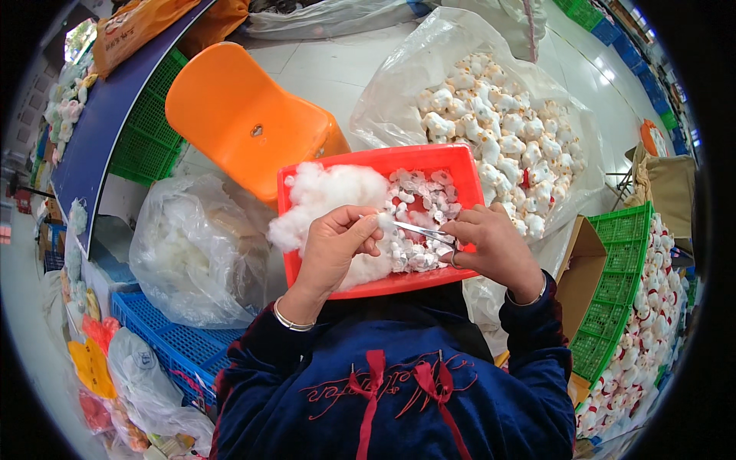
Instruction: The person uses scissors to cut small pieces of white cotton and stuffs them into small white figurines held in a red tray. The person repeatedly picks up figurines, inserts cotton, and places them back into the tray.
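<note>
My left hand (346, 237) is closed in a pinch on a small white piece (382, 221) above the red tray (368, 287). My right hand (491, 243) grips a scissors-like silver tool (424, 231), its slim tips pointing left at that piece. Whether the tool is scissors or forceps, I cannot tell. Fluffy white stuffing (337, 188) fills the tray's left part and spills over its left rim. Many small white pieces (420, 198) lie loose in the right part, partly covered by my right hand.
Beyond the tray stands an orange plastic chair (238, 115). A large clear bag (391, 92) of small white stuffed figures (498, 130) lies at far right. On the left are a clear bag of stuffing (195, 253) and a blue crate (165, 330); on the right, a green crate (613, 284) and a cardboard box (580, 264).
</note>
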The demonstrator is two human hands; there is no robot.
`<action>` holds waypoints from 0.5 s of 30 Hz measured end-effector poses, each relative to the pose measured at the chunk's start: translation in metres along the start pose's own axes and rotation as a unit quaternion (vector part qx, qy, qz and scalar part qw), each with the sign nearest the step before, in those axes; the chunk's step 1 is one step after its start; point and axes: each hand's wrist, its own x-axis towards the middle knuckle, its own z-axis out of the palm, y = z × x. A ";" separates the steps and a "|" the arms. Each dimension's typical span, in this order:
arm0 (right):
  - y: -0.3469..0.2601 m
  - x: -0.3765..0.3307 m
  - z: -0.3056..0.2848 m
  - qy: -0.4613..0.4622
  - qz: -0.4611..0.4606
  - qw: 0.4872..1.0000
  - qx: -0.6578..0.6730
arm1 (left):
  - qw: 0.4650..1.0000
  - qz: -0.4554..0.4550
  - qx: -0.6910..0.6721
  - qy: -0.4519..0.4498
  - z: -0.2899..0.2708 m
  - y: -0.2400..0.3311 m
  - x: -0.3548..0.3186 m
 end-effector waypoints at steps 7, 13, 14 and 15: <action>-0.009 0.006 -0.004 -0.076 -0.010 0.987 0.140 | 0.983 0.090 0.156 -0.030 0.001 0.001 0.000; -0.045 0.001 0.041 -0.115 0.117 0.875 0.456 | 0.895 0.291 0.328 0.079 0.013 -0.007 0.001; -0.054 0.002 0.049 -0.107 0.141 0.825 0.537 | 0.865 0.338 0.358 0.093 0.013 -0.012 0.003; -0.060 0.003 0.055 -0.097 0.163 0.767 0.614 | 0.861 0.359 0.350 0.092 0.014 -0.016 0.005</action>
